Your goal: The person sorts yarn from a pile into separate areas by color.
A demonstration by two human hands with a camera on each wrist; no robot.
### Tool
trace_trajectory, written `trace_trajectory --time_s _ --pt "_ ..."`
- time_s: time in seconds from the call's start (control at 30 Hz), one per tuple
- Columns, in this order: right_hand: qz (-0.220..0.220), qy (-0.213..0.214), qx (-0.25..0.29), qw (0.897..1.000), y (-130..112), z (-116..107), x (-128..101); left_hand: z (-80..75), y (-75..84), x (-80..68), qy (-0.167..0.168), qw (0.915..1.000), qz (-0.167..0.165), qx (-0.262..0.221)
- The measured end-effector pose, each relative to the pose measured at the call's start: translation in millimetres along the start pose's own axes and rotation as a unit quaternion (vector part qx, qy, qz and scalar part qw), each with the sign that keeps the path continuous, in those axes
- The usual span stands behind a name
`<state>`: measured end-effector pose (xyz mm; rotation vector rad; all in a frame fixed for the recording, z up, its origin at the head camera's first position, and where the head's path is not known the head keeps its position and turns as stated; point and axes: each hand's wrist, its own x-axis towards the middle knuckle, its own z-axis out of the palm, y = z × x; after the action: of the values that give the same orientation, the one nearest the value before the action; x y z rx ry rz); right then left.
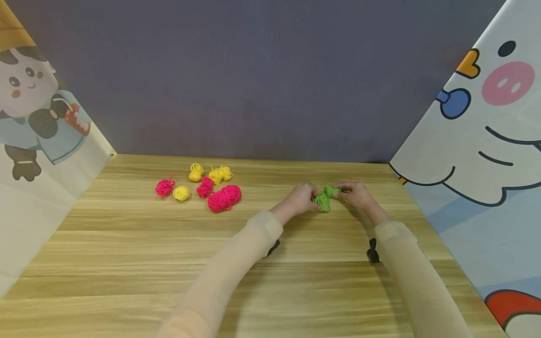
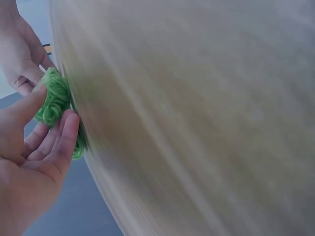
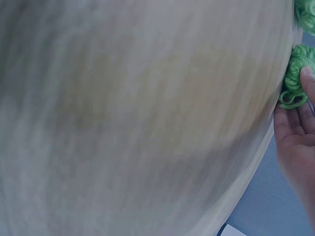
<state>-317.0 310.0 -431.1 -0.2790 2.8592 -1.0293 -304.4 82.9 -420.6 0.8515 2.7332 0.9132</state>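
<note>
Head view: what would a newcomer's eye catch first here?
Most striking are the two hands, left hand and right hand, meeting over small bright green yarn bundles on the wooden table, right of centre. To their left lies a scatter of pink yarn balls and yellow yarn bundles.

Bright, even light; wrist pictures blurry

The head picture is sharp, with soft shadows under the arms on the light wooden counter [image 1: 127,263]. Both wrist pictures are smeared.

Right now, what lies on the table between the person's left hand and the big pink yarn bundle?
Nothing: in the head view, only bare wooden table lies between the left hand and the big pink yarn bundle.
</note>
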Motion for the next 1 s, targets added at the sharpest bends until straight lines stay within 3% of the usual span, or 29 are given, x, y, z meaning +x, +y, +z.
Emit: trace_trajectory --time_s 0.3,0.73,1.0 --pt "0.014 -0.004 0.010 1.000 -1 1 0 -9.5 -4.2 -8.6 -0.021 0.9992 -0.004 -0.033" --pt "-0.006 0.007 0.003 1.000 -1 1 -2 -27.4 -4.5 -21.9 -0.014 0.9976 0.002 -0.068" --pt "0.005 0.002 0.004 1.000 -1 1 0 -45.3 -1.5 -35.5 -0.019 0.9946 0.014 -0.101"
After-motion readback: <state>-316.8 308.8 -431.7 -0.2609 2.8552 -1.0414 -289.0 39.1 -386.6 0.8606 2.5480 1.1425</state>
